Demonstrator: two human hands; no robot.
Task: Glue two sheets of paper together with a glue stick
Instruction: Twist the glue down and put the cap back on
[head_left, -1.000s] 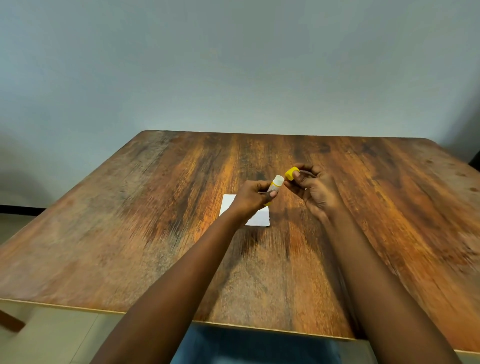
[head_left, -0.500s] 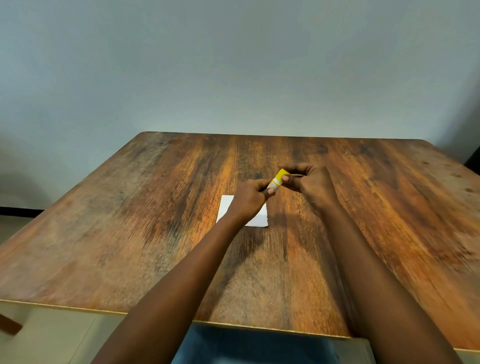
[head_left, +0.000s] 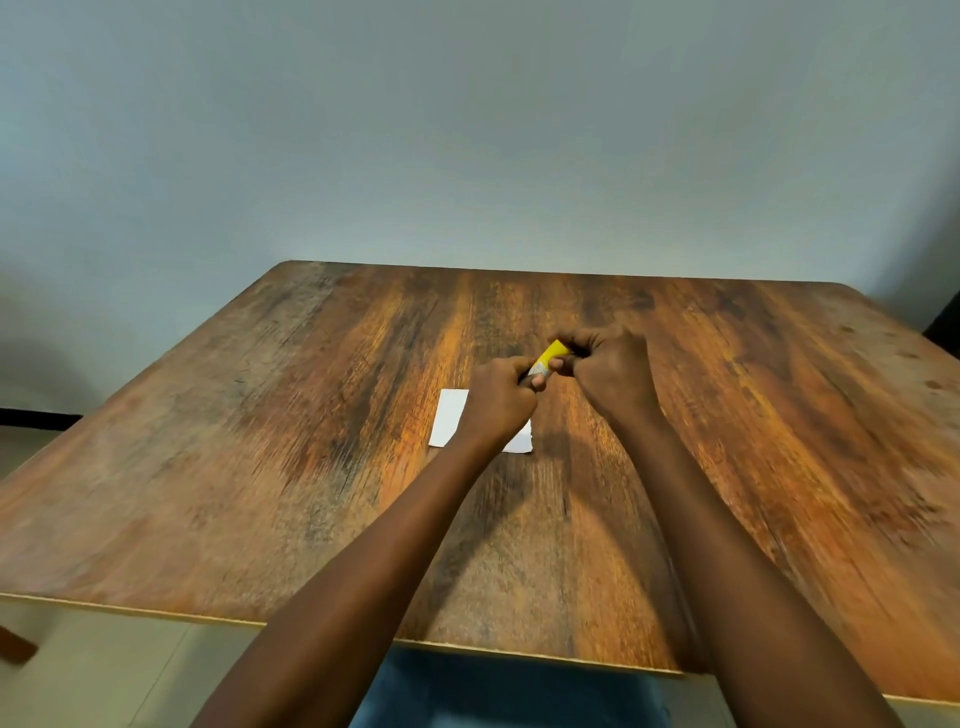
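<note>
A small yellow and white glue stick (head_left: 545, 361) is held between both hands above the middle of the wooden table (head_left: 311, 467). My left hand (head_left: 498, 400) grips its lower body. My right hand (head_left: 608, 374) is closed around its yellow cap end, which sits on the stick. Under my left hand lies white paper (head_left: 449, 418), flat on the table; my hand and wrist hide its middle, so I cannot tell whether it is one sheet or two.
The brown wooden table fills the view, its near edge (head_left: 363, 631) close to my body. A grey wall (head_left: 467, 130) stands behind the far edge. Blue cloth (head_left: 509, 691) shows below the near edge.
A second ago the yellow cap was off in my right hand with the white glue tip showing. The hands came together and the cap now sits on the stick.
</note>
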